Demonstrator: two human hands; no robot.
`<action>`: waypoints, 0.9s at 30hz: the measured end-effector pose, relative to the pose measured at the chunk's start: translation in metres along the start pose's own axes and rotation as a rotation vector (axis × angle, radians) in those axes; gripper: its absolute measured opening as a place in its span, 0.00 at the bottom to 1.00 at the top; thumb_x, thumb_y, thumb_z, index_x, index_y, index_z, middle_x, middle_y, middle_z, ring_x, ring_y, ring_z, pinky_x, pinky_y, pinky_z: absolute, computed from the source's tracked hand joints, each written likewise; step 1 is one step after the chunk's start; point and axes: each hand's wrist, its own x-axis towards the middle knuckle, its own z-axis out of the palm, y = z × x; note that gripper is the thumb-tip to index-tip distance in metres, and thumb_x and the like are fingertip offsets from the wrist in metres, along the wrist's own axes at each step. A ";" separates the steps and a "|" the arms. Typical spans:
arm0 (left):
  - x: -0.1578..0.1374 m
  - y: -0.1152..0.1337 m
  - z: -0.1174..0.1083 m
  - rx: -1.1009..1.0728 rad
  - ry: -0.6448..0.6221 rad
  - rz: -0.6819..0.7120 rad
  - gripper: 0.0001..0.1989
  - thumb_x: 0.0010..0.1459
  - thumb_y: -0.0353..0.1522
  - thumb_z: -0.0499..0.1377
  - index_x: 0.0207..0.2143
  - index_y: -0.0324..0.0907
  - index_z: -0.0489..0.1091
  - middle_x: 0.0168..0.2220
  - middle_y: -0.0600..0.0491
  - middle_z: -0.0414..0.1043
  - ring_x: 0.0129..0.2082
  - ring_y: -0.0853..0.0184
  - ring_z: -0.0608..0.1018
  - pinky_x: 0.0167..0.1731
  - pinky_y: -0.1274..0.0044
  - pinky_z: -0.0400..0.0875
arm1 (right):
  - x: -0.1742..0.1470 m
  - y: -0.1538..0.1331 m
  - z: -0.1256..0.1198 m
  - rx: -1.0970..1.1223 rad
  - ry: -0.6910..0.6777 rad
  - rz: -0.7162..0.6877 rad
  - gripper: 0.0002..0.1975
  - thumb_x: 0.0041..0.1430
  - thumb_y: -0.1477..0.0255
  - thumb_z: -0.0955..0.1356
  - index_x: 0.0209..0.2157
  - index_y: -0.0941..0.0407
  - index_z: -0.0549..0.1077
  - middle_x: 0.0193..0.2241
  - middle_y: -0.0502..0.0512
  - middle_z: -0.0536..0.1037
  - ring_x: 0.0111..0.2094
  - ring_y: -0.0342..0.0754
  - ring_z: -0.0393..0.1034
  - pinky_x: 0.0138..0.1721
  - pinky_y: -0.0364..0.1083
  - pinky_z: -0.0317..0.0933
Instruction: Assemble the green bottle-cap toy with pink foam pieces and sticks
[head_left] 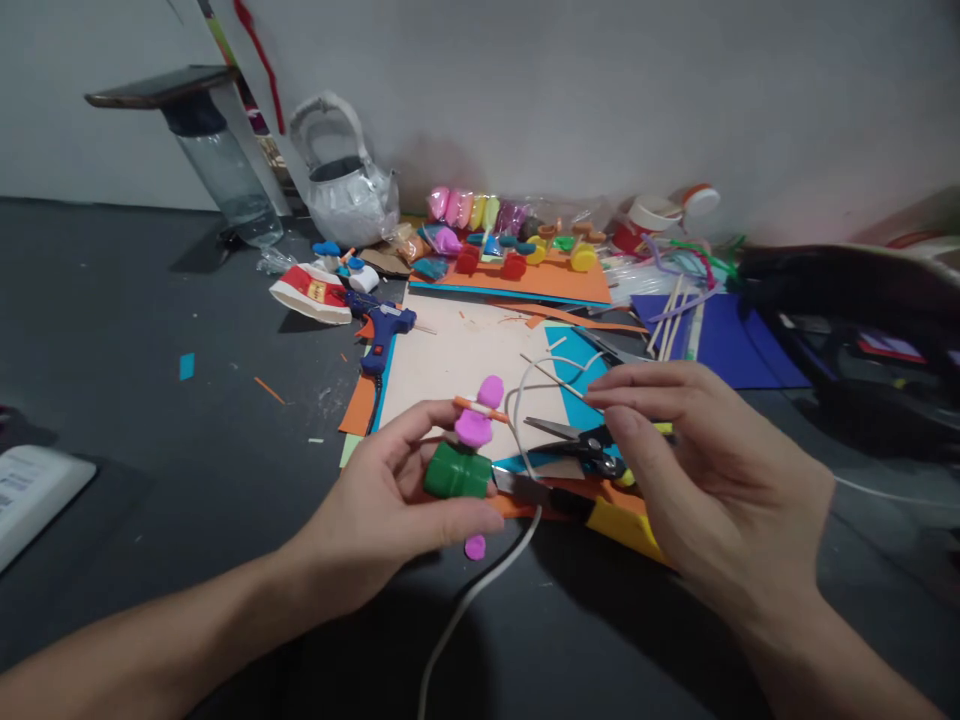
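My left hand (375, 500) is closed around a small green plastic cylinder (457, 472). Above the cylinder are lumps of pink modelling clay (474, 428) and a short orange-and-white striped straw piece (487, 410). Between the thumb and fingers of my right hand (712, 470) is a thin wooden stick (551, 375), its tip pointing left. Scissors with black handles (592, 445) lie beside the right fingers. Below them rests a knife with a yellow and black handle (622, 525). A small pink clay bit (475, 547) sits under my left hand.
A blue glue gun (382, 325) lies left of the cream sheet (457, 350). Clay figures stand on orange card (555, 282) behind it. A white cable (480, 585) crosses the front. Further back are a silver kettle (349, 200), a water bottle (229, 175) and a black bag (847, 320).
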 end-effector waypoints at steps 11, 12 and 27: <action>0.010 0.006 -0.017 0.144 0.103 0.136 0.24 0.52 0.31 0.70 0.50 0.46 0.67 0.49 0.52 0.75 0.40 0.68 0.80 0.34 0.82 0.78 | 0.016 0.029 -0.037 -0.273 -0.239 0.130 0.07 0.63 0.67 0.67 0.31 0.53 0.74 0.29 0.49 0.77 0.29 0.44 0.70 0.31 0.44 0.61; 0.010 0.007 -0.017 0.146 0.107 0.141 0.23 0.52 0.31 0.69 0.50 0.46 0.67 0.49 0.53 0.74 0.40 0.69 0.80 0.34 0.82 0.78 | 0.015 0.032 -0.041 -0.308 -0.287 0.143 0.09 0.64 0.67 0.66 0.30 0.53 0.74 0.28 0.49 0.77 0.29 0.44 0.70 0.31 0.44 0.61; 0.006 0.011 -0.011 0.164 0.087 0.302 0.24 0.50 0.26 0.70 0.48 0.44 0.67 0.43 0.55 0.75 0.37 0.72 0.81 0.39 0.82 0.77 | -0.074 0.025 -0.062 -0.573 -0.559 -0.160 0.11 0.66 0.68 0.62 0.42 0.54 0.74 0.36 0.57 0.80 0.34 0.51 0.77 0.35 0.48 0.71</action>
